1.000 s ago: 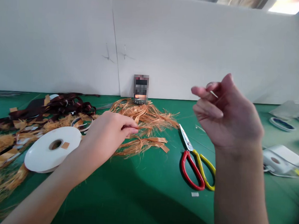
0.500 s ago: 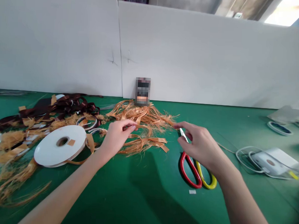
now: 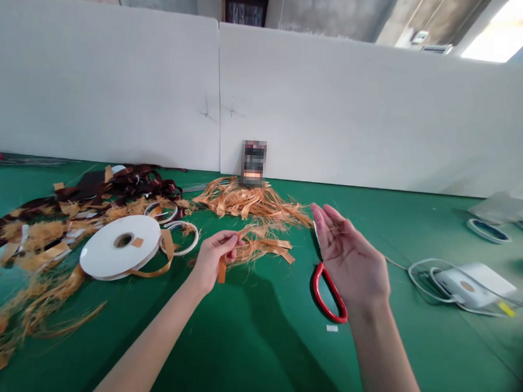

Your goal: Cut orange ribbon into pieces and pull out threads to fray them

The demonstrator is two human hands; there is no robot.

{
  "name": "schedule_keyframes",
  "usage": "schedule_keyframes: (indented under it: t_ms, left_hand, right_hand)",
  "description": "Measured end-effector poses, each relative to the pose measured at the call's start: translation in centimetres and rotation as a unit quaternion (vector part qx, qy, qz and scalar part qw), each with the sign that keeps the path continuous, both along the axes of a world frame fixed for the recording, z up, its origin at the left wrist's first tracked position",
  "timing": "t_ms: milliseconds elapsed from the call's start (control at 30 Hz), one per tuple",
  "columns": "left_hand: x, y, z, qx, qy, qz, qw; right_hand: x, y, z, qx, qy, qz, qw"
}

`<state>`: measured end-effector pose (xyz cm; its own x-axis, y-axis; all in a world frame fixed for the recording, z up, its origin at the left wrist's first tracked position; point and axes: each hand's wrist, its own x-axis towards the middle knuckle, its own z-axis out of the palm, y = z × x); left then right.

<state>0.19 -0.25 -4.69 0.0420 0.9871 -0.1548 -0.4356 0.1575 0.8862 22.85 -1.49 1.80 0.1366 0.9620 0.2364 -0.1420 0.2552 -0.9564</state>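
Note:
My left hand (image 3: 214, 258) pinches a frayed orange strip (image 3: 221, 271), with fine strands fanning out to the right of my fingers. More orange fringe (image 3: 254, 202) lies heaped on the green mat (image 3: 254, 336) beyond it. My right hand (image 3: 350, 256) is open and empty, palm turned towards me, above a pair of scissors with a red handle loop (image 3: 326, 293). That hand hides the blades and the yellow loop. A white tape roll (image 3: 118, 247) lies to the left of my left hand.
Dark maroon ribbon (image 3: 130, 184) and orange scraps spread across the mat's left side. A blurred phone (image 3: 253, 163) leans against the white wall panel. On the right sit a white corded device (image 3: 469, 286) and a blue-lined ring (image 3: 487, 231).
My left hand has drawn back towards me with the orange strip and strands. My right hand has turned palm-inward and now covers the scissors' yellow loop. The view has tilted upward.

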Motion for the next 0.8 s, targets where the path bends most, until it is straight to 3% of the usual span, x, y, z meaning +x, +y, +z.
schedule_keyframes:
  t_ms: [67,100,200,267,300,333,433,500,567,633,733,800]
  left_hand:
    - [0.1,0.1,-0.8,-0.015,-0.033,-0.029,0.999]
    - [0.1,0.1,-1.1,-0.02,-0.039,-0.038,0.998]
    - [-0.2,0.1,-1.4,-0.036,-0.054,-0.062,0.996]
    - [-0.6,0.0,-1.4,-0.041,-0.059,-0.077,0.994]
    - [-0.7,0.0,-1.3,-0.042,-0.063,-0.084,0.994]
    - [-0.9,0.0,-1.3,-0.042,-0.067,-0.089,0.993]
    - [-1.0,0.0,-1.3,-0.044,-0.081,-0.094,0.991]
    - [-0.9,0.1,-1.3,-0.045,-0.093,-0.088,0.991]
    - [-0.8,0.2,-1.2,-0.048,-0.105,-0.078,0.99]
    - [-0.8,0.4,-1.2,-0.053,-0.12,-0.063,0.989]
    - [-0.9,0.8,-1.4,-0.068,-0.15,-0.031,0.986]
    - [-1.2,1.0,-1.6,-0.085,-0.174,-0.01,0.981]
  right_hand:
    - [-0.5,0.1,-0.9,0.077,-0.117,-0.026,0.99]
    - [-0.7,0.2,-1.4,0.11,-0.209,-0.053,0.97]
    - [-1.0,0.7,-2.9,0.158,-0.48,-0.131,0.853]
    - [-0.9,1.1,-3.5,0.164,-0.548,-0.163,0.804]
    - [-0.9,1.3,-3.7,0.155,-0.544,-0.175,0.806]
    - [-0.8,1.5,-3.8,0.134,-0.514,-0.184,0.827]
    - [-0.6,1.4,-3.2,0.042,-0.296,-0.145,0.943]
    - [-0.6,0.9,-2.4,0.0,-0.13,-0.074,0.989]
    - [-0.4,0.1,-1.5,-0.021,-0.028,-0.024,0.999]
    - [-0.3,-0.7,-1.0,-0.045,-0.002,-0.002,0.999]
    - [-0.3,-1.2,-1.7,-0.067,-0.118,-0.009,0.991]
    - [-0.3,-0.9,-3.0,-0.073,-0.259,-0.04,0.962]
